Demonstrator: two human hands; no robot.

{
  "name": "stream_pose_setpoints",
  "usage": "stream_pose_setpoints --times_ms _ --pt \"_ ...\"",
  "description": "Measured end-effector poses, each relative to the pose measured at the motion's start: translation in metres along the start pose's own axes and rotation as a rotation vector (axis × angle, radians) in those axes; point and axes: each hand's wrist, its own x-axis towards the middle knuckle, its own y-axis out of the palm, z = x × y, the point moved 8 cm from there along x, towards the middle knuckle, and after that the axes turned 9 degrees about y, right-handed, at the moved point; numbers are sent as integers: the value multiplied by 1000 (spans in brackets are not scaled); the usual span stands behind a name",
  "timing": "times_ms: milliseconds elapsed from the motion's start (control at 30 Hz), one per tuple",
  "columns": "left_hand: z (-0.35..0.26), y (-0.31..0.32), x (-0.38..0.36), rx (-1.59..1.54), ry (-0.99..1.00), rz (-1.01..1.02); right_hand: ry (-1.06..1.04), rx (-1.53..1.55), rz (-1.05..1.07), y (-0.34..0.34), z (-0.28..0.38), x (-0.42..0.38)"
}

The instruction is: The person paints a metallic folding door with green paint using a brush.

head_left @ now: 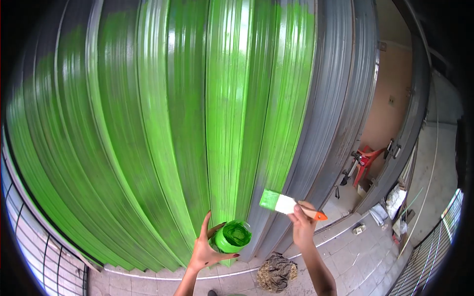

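In my left hand (205, 249) is a round tub of green paint (233, 237), its open top facing up and green smears on its rim. My right hand (303, 222) grips the wooden handle of a paintbrush (286, 203), whose bristles are coated green and point left toward the folding metal door. Wet-looking green paint covers the left and middle panels of the door (227, 108), with darker streaks in places. The panels to the right (331, 98) are grey. The brush head appears in front of the border between green and grey; whether it touches the door I cannot tell.
A crumpled brown cloth (277, 272) lies on the tiled floor (340, 251) below my hands. Through the doorway at right, a red chair (366, 160) is visible. Black bars (47, 251) stand at lower left, more (434, 251) at lower right.
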Motion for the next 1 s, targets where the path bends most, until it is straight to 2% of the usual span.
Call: stream_pose_setpoints --times_ms 67,100,200,300,433,533,600,700,733,800,867,967,1000 --pt "13 -11 1 -34 2 8 -490 -622 76 8 -1 12" --pt "22 -15 -1 -50 6 13 -786 -856 197 36 3 3" --pt "42 -26 -3 -122 16 32 -980 -1334 364 52 -54 -6" --pt "55 -37 -4 -166 9 57 -1346 -1590 330 62 -91 -1" --pt "67 -47 -1 -203 13 71 -1365 -1648 198 72 -93 24" --pt "75 -53 0 -226 10 79 -1099 -1865 381 46 -151 22" --pt "82 -56 -4 -237 -5 78 -1024 -1843 485 10 -204 23" --pt "89 -60 -3 -292 -19 64 -955 -1854 553 9 -207 30" --pt "89 -59 -2 -287 -7 77 -946 -1918 532 45 -170 35" --pt "90 -59 2 -275 4 108 -1309 -1926 369 103 -101 45" --pt "88 -57 4 -281 12 117 -1310 -1750 278 139 -37 63" --pt "89 -57 11 -308 26 105 -1529 -1654 200 175 4 42" --pt "90 -56 11 -332 21 95 -1493 -1715 177 166 -9 49"
